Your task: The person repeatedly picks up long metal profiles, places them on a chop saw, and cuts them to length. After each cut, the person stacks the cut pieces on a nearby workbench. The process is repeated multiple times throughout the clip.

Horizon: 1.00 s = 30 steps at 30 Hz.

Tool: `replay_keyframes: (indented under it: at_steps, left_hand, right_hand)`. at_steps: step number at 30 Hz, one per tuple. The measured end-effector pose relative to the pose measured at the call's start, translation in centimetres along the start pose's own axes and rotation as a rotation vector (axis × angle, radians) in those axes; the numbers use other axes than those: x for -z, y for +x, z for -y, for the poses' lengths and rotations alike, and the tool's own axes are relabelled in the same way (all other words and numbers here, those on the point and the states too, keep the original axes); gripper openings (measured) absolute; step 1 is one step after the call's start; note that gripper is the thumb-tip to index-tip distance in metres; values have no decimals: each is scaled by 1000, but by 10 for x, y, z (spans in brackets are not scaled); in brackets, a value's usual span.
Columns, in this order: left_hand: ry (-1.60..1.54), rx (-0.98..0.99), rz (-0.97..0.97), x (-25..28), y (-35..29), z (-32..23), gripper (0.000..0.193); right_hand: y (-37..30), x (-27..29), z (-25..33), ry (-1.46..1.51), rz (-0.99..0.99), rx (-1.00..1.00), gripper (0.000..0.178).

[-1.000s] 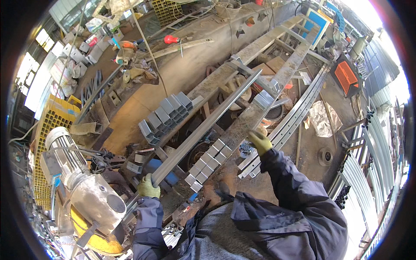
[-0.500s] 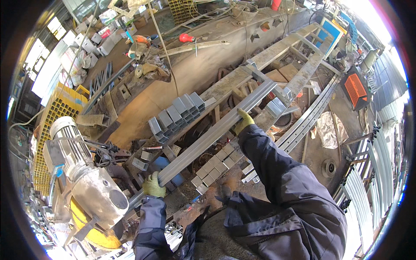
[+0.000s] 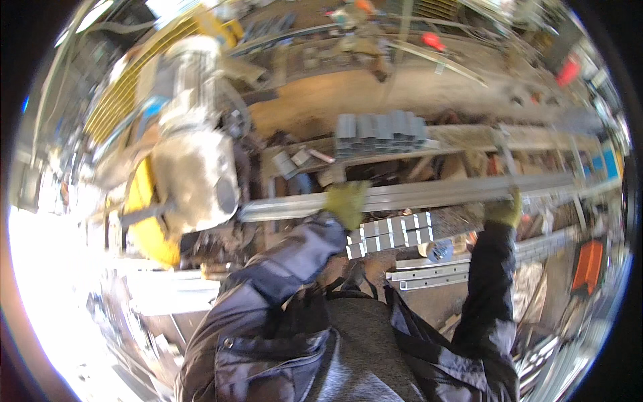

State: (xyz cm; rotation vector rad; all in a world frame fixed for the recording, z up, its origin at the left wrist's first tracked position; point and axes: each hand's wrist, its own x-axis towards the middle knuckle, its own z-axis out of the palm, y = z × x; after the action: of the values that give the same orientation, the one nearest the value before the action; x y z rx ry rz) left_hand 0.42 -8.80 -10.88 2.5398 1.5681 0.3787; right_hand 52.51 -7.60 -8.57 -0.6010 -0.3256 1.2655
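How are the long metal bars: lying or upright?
Lying: the long metal bars run left to right, left hand over them, right hand at their near edge.

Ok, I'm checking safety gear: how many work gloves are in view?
2: one on the left hand, over the long metal bars nearer the motor; one on the right hand, at their near edge. Others may be hidden, given the blur.

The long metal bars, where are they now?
The long metal bars stretch across the head view's middle toward the right, the left hand on them, between the grey tube stack above and short metal pieces below.
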Motion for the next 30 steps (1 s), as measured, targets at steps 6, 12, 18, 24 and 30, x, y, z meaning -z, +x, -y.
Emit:
replay_keyframes:
  at_steps: [6,12,18,24,30]
  left_hand:
    - [107,-101,150,51,33,-112,72]
    - [140,-321,33,78,6,-149,63]
    - [121,-495,-4,97,-40,-163,61]
    - [-237,-610,-378,95,-119,-118,40]
    - [-109,-797,-150,149,-139,-12,80]
  right_hand:
    - [-77,5,0,-40,-180,39,56]
    - [-160,34,39,3,-297,131,68]
    - [-273,73,41,44,-556,310,65]
    - [-433,52,4,134,-738,370,56]
    - [-588,-12,-54,379,-1061,706,33]
